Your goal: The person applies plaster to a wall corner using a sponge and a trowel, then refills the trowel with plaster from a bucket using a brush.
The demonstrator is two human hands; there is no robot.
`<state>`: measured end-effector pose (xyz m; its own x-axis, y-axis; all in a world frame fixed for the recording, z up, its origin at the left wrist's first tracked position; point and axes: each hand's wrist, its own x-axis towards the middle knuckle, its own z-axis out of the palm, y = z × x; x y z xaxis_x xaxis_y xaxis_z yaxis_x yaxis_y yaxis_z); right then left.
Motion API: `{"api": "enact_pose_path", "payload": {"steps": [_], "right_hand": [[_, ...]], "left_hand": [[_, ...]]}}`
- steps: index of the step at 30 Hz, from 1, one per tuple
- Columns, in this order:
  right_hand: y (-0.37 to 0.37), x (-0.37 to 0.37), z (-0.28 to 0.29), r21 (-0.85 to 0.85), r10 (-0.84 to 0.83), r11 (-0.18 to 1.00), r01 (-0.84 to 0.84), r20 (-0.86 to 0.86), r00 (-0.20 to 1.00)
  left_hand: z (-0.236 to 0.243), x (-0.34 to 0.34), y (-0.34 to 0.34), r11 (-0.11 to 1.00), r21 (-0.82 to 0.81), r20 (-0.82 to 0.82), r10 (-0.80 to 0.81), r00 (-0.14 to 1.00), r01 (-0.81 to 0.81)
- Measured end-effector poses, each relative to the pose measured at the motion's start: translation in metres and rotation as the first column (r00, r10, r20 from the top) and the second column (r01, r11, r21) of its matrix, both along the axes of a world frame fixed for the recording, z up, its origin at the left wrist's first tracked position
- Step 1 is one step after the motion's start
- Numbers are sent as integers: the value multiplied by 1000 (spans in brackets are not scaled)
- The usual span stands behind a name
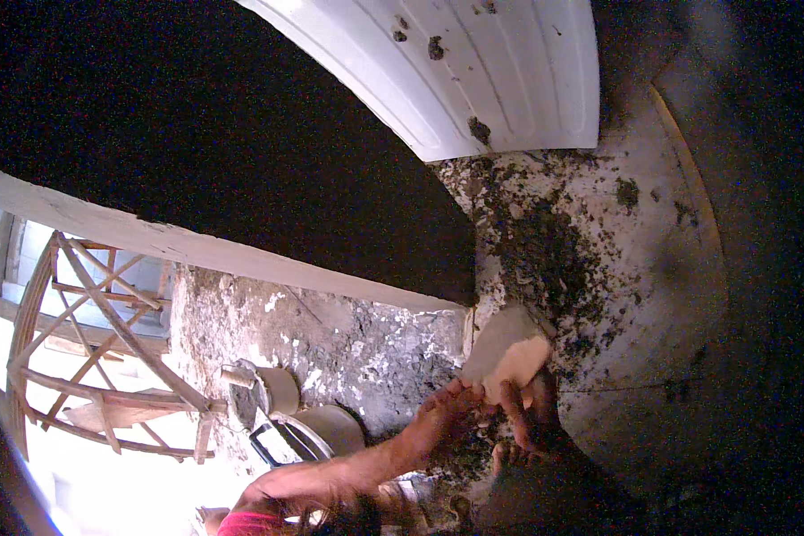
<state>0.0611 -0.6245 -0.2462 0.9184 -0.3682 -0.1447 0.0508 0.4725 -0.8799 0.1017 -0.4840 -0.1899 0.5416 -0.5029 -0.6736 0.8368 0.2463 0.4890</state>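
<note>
A roughly triangular flat piece (505, 348), grey with a pale beige face, lies at the foot of the pale column edge, beside a spread of dark crumbled debris (554, 259). My left hand (451, 397), at the end of my outstretched forearm, grips its lower-left edge with curled fingers. My right hand (527, 406) holds the piece from below with bent fingers, partly in shadow. Just beneath my hands, a bare foot (509, 460) shows dimly on the dirty floor (652, 339).
A white ribbed panel (536, 62) with dark clods stands above. A long pale-edged beam or wall (286, 281) borders a dark space. At left are wooden scaffolding (107, 322), two pale buckets (330, 429) and a patchy rough surface (330, 339) in bright light.
</note>
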Motion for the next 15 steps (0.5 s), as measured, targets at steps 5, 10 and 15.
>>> {"api": "enact_pose_path", "payload": {"steps": [5,10,15], "right_hand": [[-24,56,18,-396,-72,915,75,24,997],[-51,138,32,-786,-144,576,225,173,974],[-22,188,30,-803,-185,524,283,217,958]], "left_hand": [[25,28,15,893,345,322,-401,858,287],[86,41,64,433,757,263,-888,378,489],[156,37,142,-1,820,-65,-994,91,572]]}}
